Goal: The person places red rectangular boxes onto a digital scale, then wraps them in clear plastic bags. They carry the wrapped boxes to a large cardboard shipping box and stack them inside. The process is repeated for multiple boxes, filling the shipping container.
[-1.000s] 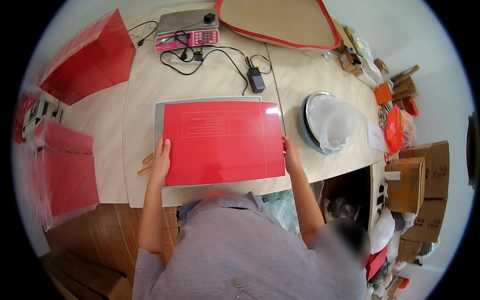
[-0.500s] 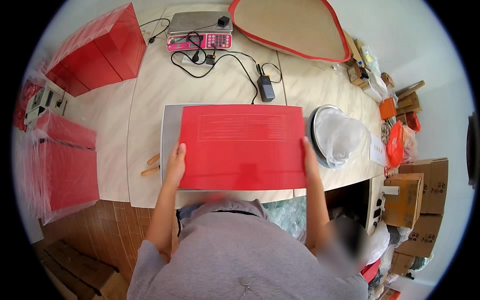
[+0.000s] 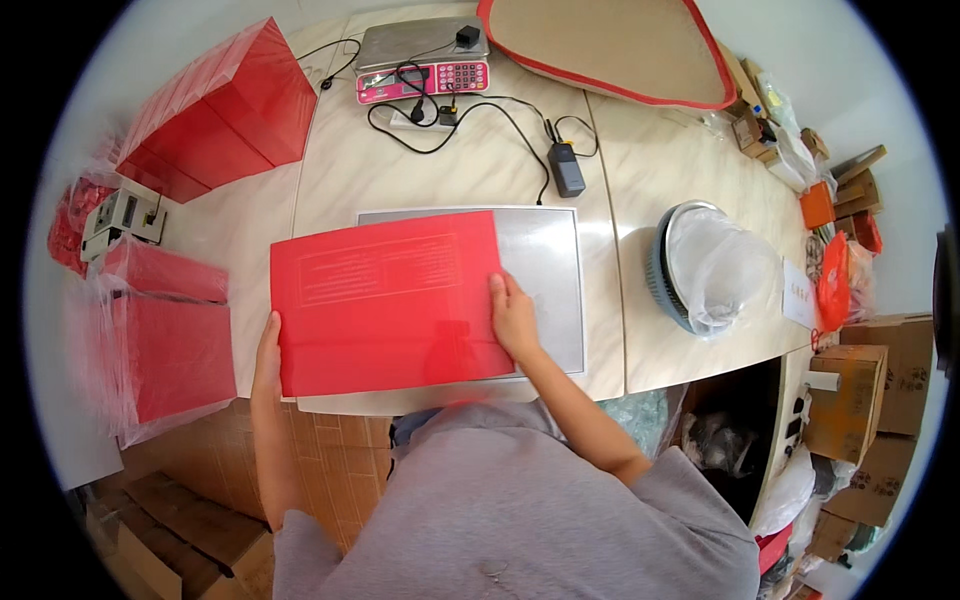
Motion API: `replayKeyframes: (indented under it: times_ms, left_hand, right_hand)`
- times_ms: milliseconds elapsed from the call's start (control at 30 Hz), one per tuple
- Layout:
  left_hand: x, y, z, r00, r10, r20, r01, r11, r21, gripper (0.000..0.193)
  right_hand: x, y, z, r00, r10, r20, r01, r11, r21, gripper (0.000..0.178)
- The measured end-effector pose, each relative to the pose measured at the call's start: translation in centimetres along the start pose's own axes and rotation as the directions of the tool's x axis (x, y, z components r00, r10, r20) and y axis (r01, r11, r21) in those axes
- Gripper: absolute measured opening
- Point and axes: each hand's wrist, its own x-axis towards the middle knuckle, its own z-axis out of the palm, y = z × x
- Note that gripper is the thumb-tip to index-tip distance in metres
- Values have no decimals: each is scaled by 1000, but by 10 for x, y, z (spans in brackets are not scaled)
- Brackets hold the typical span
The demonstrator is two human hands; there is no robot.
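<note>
A flat red box (image 3: 390, 330), its face printed with fine pale text in a thin frame, is held between my two hands and tilts slightly. My left hand (image 3: 268, 350) presses along its left edge, fingers mostly hidden behind it. Gripping the right edge is my right hand (image 3: 513, 318), thumb at the front. Under the box lies a grey metal plate (image 3: 545, 290) with a pale rim, flat on the marble-patterned table (image 3: 450, 180); its left part is covered by the box.
Red boxes (image 3: 210, 130) are stacked at the far left, and a plastic-wrapped red stack (image 3: 170, 350) stands nearer. A pink-fronted scale (image 3: 425, 70) with cables sits at the back. To the right is a round basin (image 3: 665, 270) with a clear bag (image 3: 725, 275). Cardboard boxes (image 3: 845, 400) line the right side.
Both hands have carried the red box to the left, uncovering the right part of the metal plate. The box has tipped a little, and the view has shifted slightly.
</note>
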Motion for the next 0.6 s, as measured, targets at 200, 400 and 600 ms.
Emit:
replayKeyframes:
  times_ms: [200,400,600]
  left_hand:
    - [19,-4,60,989,147,31,-150,955,255,63]
    - [43,-7,130,966,226,129,-257,910,325,53]
    - [51,-14,129,928,342,149,-372,883,285,52]
  right_hand:
    - [22,48,-56,998,-6,-64,3,999,-42,44]
    - [72,54,-107,991,-110,-75,96,981,-166,46]
    - [68,54,-110,978,-188,-94,186,982,-29,48]
